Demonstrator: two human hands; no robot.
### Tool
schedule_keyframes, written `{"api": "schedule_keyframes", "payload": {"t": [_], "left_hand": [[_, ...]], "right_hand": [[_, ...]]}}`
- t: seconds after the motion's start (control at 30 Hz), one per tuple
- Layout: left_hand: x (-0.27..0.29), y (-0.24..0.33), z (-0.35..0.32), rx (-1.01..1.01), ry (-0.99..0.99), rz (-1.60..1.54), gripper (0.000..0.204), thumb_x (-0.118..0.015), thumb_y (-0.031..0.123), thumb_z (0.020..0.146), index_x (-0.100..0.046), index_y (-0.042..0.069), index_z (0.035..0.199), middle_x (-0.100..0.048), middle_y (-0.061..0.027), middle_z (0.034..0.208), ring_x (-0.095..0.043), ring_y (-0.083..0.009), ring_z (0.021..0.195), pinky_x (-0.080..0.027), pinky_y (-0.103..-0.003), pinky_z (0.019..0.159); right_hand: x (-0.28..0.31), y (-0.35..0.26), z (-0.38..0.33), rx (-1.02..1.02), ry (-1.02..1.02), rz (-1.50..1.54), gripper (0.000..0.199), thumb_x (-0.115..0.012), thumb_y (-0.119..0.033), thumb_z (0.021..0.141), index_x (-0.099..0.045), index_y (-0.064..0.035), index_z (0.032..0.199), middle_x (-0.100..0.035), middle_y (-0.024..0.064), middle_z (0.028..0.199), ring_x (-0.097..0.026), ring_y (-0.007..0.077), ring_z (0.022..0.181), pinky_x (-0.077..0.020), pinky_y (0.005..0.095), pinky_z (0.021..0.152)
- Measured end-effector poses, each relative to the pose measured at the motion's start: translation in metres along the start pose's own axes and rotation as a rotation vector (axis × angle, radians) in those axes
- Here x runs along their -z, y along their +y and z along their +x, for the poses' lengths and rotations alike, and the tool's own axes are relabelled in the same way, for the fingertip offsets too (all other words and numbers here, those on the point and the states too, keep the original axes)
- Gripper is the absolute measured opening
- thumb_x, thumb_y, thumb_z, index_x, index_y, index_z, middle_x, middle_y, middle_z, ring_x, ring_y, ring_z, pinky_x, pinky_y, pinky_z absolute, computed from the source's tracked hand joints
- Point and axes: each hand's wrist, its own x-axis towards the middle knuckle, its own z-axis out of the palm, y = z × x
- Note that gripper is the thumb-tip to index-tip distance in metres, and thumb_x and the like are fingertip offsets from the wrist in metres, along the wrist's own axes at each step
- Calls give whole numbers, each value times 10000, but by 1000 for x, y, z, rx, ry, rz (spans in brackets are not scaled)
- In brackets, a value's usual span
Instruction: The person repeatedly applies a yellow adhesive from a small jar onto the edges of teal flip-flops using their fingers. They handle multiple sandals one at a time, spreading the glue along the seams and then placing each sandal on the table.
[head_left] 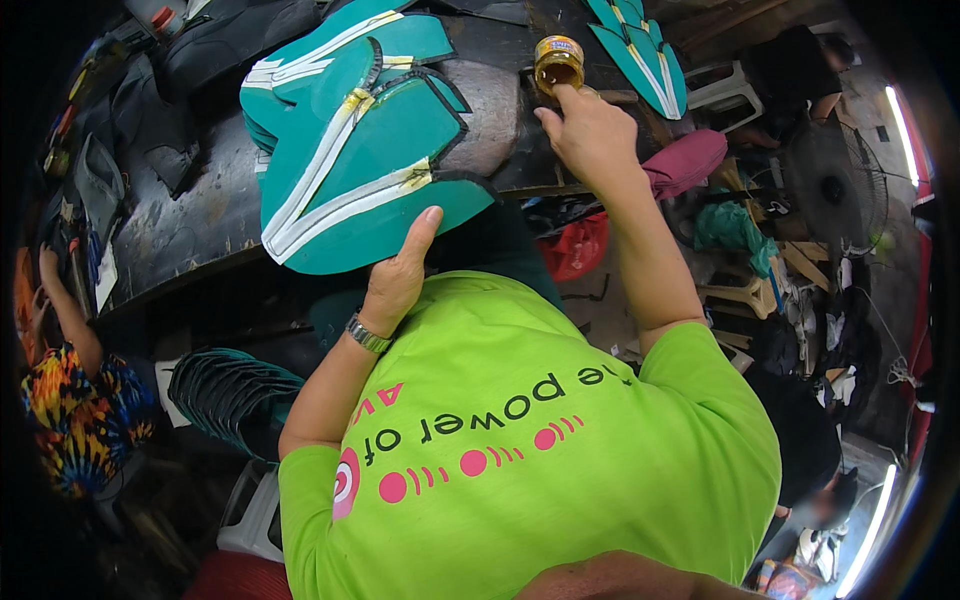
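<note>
My left hand (398, 278) grips the lower edge of a green sheet-material shoe upper (380, 165), thumb on top and the other fingers hidden beneath. White strips run along this piece, with yellowish smears near their ends and dark trim on its curved edges. It lies over a stack of similar green uppers (425, 38) on the dark table. My right hand (592, 135) is at the mouth of a small glass jar (557, 52) holding a yellow-brown substance, probably glue. Its index finger reaches to the opening and its thumb stands apart; no tool is visible in it.
More green uppers (650, 65) lie beyond the jar. Dark cut pieces (165, 130) cover the table's left side. Stacked dark-edged pieces (225, 395) sit low on my left, near another person's colourful sleeve (75, 400). A fan (835, 188) and plastic stools (725, 98) stand right.
</note>
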Motion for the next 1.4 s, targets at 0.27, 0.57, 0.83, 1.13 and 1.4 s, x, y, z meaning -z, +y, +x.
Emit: {"api": "schedule_keyframes", "payload": {"t": [0.27,0.57,0.83,1.13,1.4], "left_hand": [[-12,3,4,-36,18,-100,341,-578,59,987,-526,5,1320,-595,-76,1262,-564,-155,1173,-422,-322,1057],[-15,16,2,11,49,-196,335,-569,58,988,-530,17,1319,-602,-84,1263,-571,-160,1169,-437,-320,1048],[-12,16,4,-42,15,-194,349,-564,81,999,-517,15,1339,-594,-93,1277,-575,-152,1167,-451,-302,1032],[2,21,3,-36,-60,4,381,-521,101,1025,-472,-10,1387,-576,-111,1296,-576,-163,1176,-464,-297,1026],[-2,48,6,15,-82,-23,324,-639,159,980,-610,-43,1230,-658,-77,1158,-614,-132,1037,-499,-268,915]], "right_hand": [[5,-40,-28,271,191,1162,405,-547,-395,995,-707,-85,1201,-525,188,1309,-437,299,1266,-326,402,1077],[-27,-66,-41,286,40,1151,526,-456,-466,1026,-570,-104,1391,-295,210,1575,-171,399,1479,-128,474,1190],[-23,-66,-40,473,82,920,462,-524,-508,981,-634,-232,1335,-313,124,1590,-138,376,1494,-76,577,1176],[-8,-57,-26,694,316,430,399,-627,-540,869,-682,-399,1239,-376,35,1567,-195,311,1493,-33,552,1192],[11,-48,-18,844,389,356,305,-628,-533,869,-747,-348,1079,-487,18,1466,-306,313,1444,-37,523,1197]]}}
